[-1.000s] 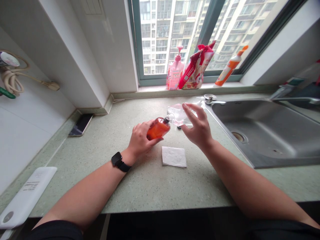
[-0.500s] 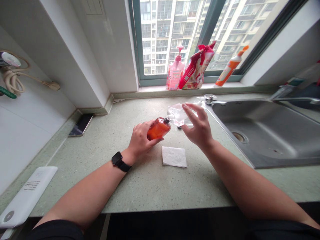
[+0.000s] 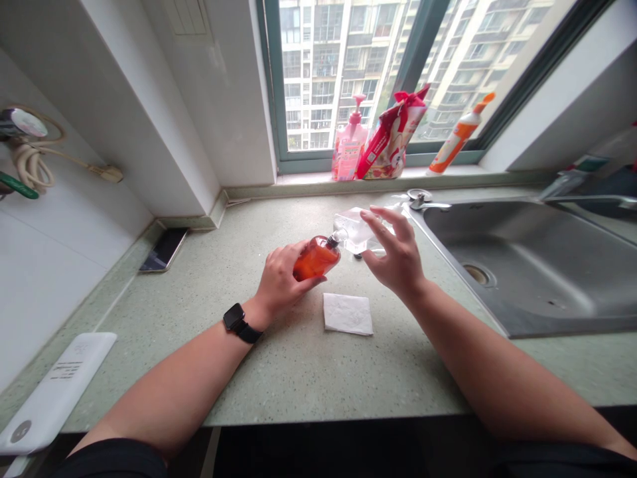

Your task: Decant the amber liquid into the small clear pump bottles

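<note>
My left hand (image 3: 283, 275) is wrapped round an amber bottle (image 3: 316, 258), which lies tilted with its dark threaded neck pointing up and to the right. The neck meets the clear spout of a transparent plastic pouch (image 3: 355, 229). Thumb and fingers of my right hand (image 3: 398, 255) close on the pouch's near side, partly covering it. Just below the pouch a small black cap (image 3: 357, 255) rests on the counter. A folded white tissue (image 3: 347, 314) lies flat between my forearms.
To the right a steel sink (image 3: 562, 325) is set into the speckled counter (image 3: 279, 385). A phone (image 3: 164, 250) and a white power bank (image 3: 60, 392) lie left. On the sill stand a pink pump bottle (image 3: 349, 146), a red bag (image 3: 395, 139) and an orange-white bottle (image 3: 455, 143).
Both hands hold the bottle and pouch in nearly the same place. The view has shifted very slightly.
</note>
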The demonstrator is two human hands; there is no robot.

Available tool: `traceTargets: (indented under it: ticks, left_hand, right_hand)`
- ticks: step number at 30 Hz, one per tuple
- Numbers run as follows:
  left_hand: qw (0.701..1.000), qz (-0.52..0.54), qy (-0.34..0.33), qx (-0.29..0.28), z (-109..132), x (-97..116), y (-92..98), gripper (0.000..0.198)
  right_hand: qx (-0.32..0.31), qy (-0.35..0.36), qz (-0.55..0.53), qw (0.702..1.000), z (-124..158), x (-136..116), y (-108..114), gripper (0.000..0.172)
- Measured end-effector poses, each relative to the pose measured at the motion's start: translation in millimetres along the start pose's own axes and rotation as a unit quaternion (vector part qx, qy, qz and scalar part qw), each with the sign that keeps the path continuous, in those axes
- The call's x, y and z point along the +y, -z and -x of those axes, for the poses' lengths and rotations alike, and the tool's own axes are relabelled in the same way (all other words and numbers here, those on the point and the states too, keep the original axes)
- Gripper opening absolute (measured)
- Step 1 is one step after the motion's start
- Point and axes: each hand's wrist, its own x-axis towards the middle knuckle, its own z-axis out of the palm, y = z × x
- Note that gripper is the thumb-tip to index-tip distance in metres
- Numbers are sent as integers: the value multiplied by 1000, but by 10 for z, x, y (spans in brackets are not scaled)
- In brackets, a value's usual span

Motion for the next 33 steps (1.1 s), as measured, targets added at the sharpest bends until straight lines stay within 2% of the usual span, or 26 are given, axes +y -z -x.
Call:
traceTargets:
  ticks: [33]
  left_hand:
    - [1000,1,-21,10,-4,-21,-11,77]
  right_hand:
    - [9,24,22,999,-10,9,10,95]
